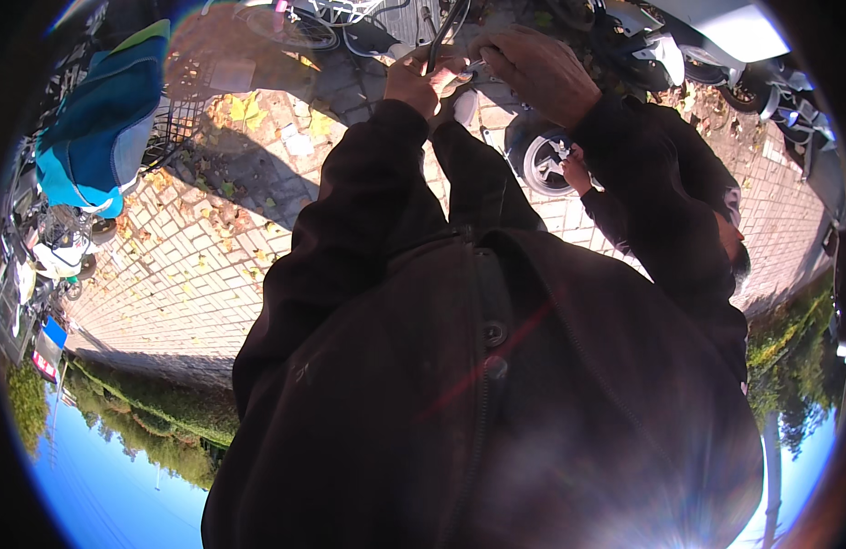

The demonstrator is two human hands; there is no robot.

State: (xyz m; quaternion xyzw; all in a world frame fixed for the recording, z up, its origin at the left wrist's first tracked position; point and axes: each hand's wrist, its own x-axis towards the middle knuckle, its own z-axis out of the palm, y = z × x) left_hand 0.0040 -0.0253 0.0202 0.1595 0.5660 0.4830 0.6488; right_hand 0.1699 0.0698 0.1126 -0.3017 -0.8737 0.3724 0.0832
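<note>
In front of me at the top of the head view, my left hand (428, 80) is closed, its thumb and fingers pressed together. A dark curved rod-like piece (448, 30) comes out from between its fingers; whether it is a cable or a bar I cannot make out. Close beside it, my right hand (540, 75) is bent with its fingertips drawn in toward the left hand. A small bright bit (475, 69) shows between the two hands, too small to name. The right palm and what its fingers hold are hidden.
Another person's hand (577, 170) is at a small spoked wheel (546, 165) to my right. A blue-teal cover (103, 128) hangs by a dark wire basket (174, 119) at left. Parked bikes and scooters (656, 55) line the top. Leaves (247, 110) lie on the paving (181, 274).
</note>
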